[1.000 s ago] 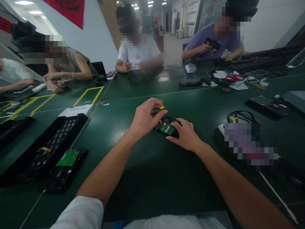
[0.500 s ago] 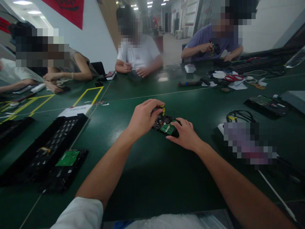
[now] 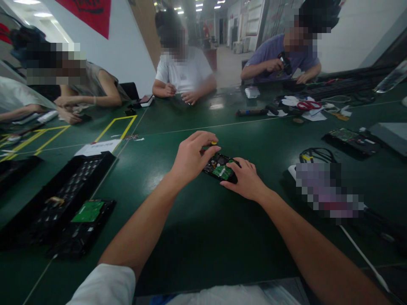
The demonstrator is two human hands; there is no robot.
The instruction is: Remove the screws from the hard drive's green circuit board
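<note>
Near the middle of the table lies a small black device (image 3: 221,171) with a green circuit board showing. My right hand (image 3: 247,180) grips its right end, thumb below and fingers over the board. Over the device's far left end, my left hand (image 3: 193,153) is closed in a pinch on a small yellow piece (image 3: 214,143). Most of that piece is hidden by the fingers, and its exact kind cannot be made out.
Left of my arm lie a long black tray (image 3: 68,190) and another black device with a green board (image 3: 89,211). To the right are a cable coil (image 3: 318,155), a blurred pouch-like item and a further opened device (image 3: 351,141). Several co-workers sit opposite.
Less of the yellow piece shows above the device now, as my left fingers cover more of it. My right hand keeps its hold. One co-worker's dark tool has been raised slightly.
</note>
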